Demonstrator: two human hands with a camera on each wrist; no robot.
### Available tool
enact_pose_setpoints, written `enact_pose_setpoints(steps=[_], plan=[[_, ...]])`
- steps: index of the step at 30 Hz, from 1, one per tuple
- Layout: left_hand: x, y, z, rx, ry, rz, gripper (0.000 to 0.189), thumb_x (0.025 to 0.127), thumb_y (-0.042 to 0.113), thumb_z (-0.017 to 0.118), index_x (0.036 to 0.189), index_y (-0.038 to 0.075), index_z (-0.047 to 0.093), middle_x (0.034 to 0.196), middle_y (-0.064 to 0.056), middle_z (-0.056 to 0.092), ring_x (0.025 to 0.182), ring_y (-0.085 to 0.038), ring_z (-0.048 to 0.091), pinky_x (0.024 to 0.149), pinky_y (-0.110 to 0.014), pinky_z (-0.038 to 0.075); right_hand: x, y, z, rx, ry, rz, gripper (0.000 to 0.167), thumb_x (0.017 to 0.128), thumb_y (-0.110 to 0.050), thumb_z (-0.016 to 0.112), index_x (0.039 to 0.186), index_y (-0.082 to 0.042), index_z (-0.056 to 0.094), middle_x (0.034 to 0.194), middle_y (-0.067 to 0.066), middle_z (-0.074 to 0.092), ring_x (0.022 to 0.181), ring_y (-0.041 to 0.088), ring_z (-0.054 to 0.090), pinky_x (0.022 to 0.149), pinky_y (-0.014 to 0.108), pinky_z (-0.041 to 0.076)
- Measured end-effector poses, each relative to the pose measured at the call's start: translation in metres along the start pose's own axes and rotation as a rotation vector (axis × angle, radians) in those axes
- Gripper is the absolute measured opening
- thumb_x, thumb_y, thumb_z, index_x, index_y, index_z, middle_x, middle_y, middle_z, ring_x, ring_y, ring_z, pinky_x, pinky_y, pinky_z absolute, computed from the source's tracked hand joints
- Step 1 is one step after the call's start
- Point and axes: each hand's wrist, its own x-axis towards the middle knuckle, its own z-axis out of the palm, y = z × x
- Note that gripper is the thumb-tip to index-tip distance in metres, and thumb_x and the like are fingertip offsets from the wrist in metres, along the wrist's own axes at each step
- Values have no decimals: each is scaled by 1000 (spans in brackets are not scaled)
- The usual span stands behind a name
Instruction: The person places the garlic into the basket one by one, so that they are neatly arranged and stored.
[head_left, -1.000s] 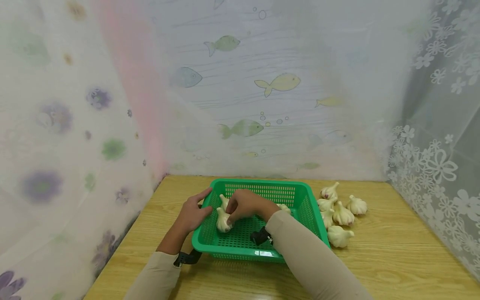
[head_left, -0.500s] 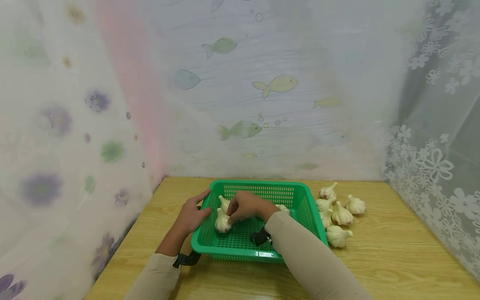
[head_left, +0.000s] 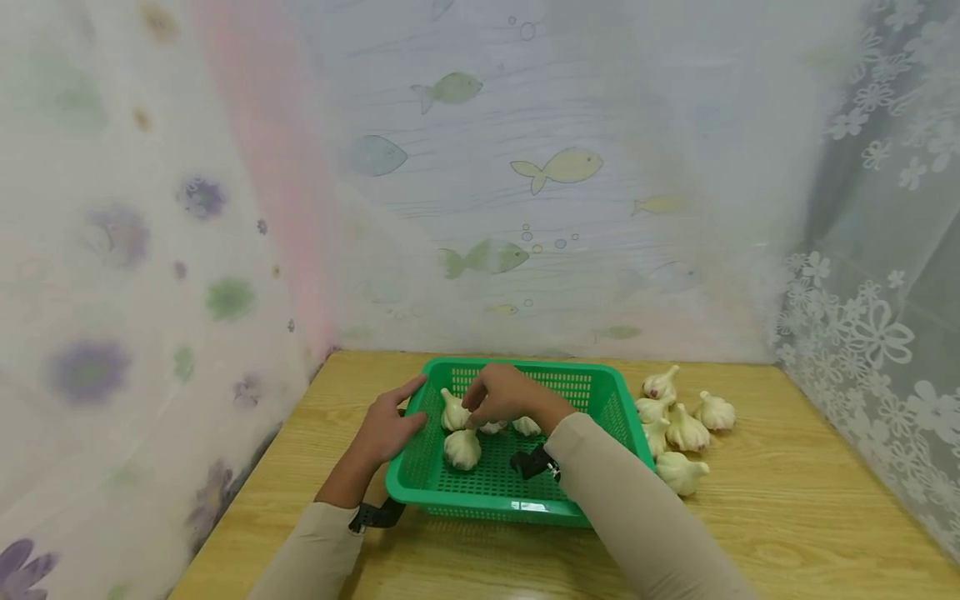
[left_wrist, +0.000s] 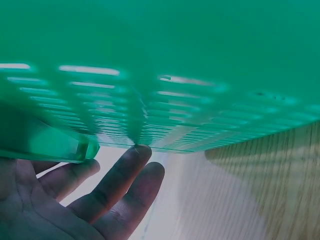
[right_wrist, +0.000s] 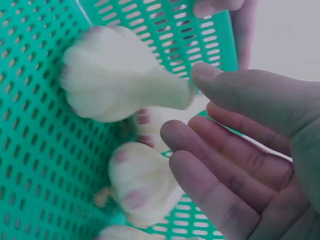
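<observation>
A green plastic basket (head_left: 487,503) stands on the table with several garlic bulbs inside. My left hand (head_left: 384,429) holds its left side, the thumb over the rim and the fingers (left_wrist: 120,182) against the outer wall. Inside the basket, my right hand (head_left: 506,395) hovers over the bulbs with loosely spread fingers. One garlic bulb (head_left: 462,451) sits near the front left, with another garlic bulb (head_left: 453,413) behind it. In the right wrist view, the thumb (right_wrist: 255,92) is at the stem tip of the nearest bulb (right_wrist: 107,75); whether it touches is unclear.
To the right of the basket, several loose garlic bulbs (head_left: 686,429) lie on the wooden table (head_left: 795,492). Patterned curtains with fish (head_left: 487,257) and flowers hang behind and at both sides. Black straps circle both wrists.
My right hand has let go near the front garlic bulb and risen slightly back and right. That bulb has shifted right, its stem no longer upright. The left hand stays put.
</observation>
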Motion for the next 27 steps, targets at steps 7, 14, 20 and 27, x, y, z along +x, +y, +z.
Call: enact_pose_setpoints(steps=[7, 14, 20, 27], plan=[[0, 1, 0, 3, 4, 11, 67, 98, 13, 57, 162, 20, 40, 166, -17, 36, 123, -44, 65, 64, -36, 54, -8, -3, -8, -15, -15, 0, 34, 87, -24, 84, 117, -10, 79, 110, 2, 76, 97, 16, 71, 83, 37, 59], [1, 1, 0, 4, 4, 19, 66, 98, 12, 57, 162, 19, 40, 165, -17, 36, 122, -45, 65, 65, -37, 55, -23, -9, -28, -27, -21, -43, 33, 89, -28, 82, 118, -13, 78, 119, 6, 75, 113, 26, 69, 95, 45, 56], [1, 2, 0, -5, 0, 19, 66, 98, 11, 58, 162, 18, 40, 165, -18, 37, 122, -45, 65, 65, -37, 56, -54, -5, -49, 21, 30, -92, 31, 90, -31, 82, 118, -19, 78, 123, 5, 74, 108, 24, 71, 89, 37, 58], [1, -2, 1, -10, 3, 15, 66, 99, 12, 57, 162, 20, 40, 165, -17, 37, 119, -42, 68, 64, -37, 55, -100, 11, -66, 67, 146, -82, 32, 91, -34, 80, 120, -20, 77, 122, 2, 74, 97, 15, 75, 83, 34, 59]])
